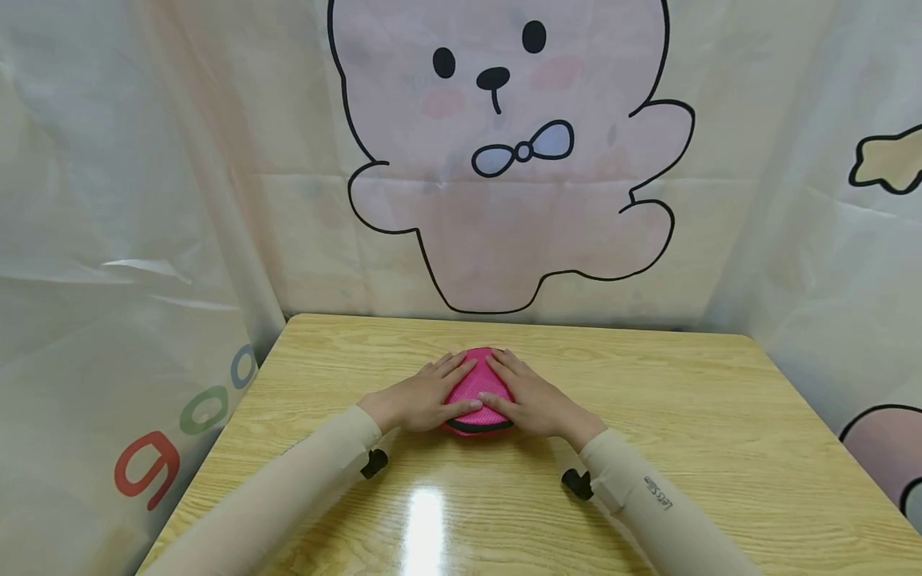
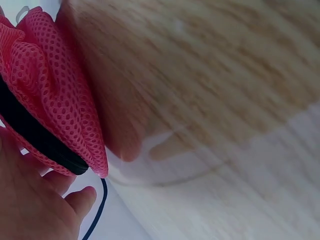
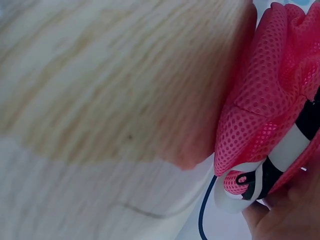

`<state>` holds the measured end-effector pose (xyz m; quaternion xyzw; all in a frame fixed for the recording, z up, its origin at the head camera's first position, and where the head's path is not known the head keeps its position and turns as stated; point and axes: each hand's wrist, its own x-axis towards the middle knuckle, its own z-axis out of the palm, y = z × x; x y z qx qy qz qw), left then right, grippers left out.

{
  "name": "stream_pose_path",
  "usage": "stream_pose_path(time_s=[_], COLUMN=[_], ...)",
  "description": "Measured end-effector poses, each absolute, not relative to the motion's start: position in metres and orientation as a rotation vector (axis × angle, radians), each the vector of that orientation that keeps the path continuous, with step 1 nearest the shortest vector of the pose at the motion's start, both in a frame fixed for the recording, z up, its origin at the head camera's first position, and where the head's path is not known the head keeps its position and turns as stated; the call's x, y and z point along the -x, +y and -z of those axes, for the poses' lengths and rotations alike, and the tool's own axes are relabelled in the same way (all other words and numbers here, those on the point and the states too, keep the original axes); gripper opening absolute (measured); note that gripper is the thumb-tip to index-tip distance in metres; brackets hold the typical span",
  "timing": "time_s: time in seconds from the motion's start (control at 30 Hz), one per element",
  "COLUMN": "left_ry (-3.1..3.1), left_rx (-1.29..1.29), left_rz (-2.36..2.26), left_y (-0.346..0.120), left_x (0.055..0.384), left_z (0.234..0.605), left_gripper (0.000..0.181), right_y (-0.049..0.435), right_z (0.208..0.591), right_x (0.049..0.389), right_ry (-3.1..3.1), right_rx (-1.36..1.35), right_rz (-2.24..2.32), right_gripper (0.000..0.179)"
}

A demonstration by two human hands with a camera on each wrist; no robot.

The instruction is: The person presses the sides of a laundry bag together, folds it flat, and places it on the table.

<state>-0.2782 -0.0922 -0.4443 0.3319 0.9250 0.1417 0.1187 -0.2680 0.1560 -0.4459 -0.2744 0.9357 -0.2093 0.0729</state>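
A small rounded pouch of bright pink mesh (image 1: 481, 378) lies on the table, with a black zip along its near edge. From the left side my left hand (image 1: 423, 400) rests on it, fingers extended over the top and thumb toward the middle. Mirroring that, my right hand (image 1: 536, 404) touches it from the right with fingers spread. In the left wrist view the mesh of the pouch (image 2: 65, 100) looks creased above the left hand (image 2: 35, 205). A zip pull (image 3: 245, 179) shows at one end in the right wrist view, near the right hand (image 3: 295, 210).
The light wood-grain table (image 1: 648, 400) stretches to both sides and reflects a bright light near its front. Behind it hangs a curtain (image 1: 288, 200) with a cartoon bear. Beige sleeves (image 1: 302, 480) cover both forearms, and a small black device (image 1: 578, 484) sits under each wrist.
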Motion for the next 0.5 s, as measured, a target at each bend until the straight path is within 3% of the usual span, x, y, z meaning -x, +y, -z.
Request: stream_pose_path(time_s=[0.5], left_ry=[2.696], left_rx=[-0.979], left_rz=[-0.420], left_y=[-0.0906], left_x=[0.2800], left_z=[0.4525], left_gripper=[0.087], right_y=[0.1580], right_z=[0.4532], right_x=[0.2693], right_ry=[2.782], right_rx=[0.825], right_rz=[0.646], right_gripper=[0.084])
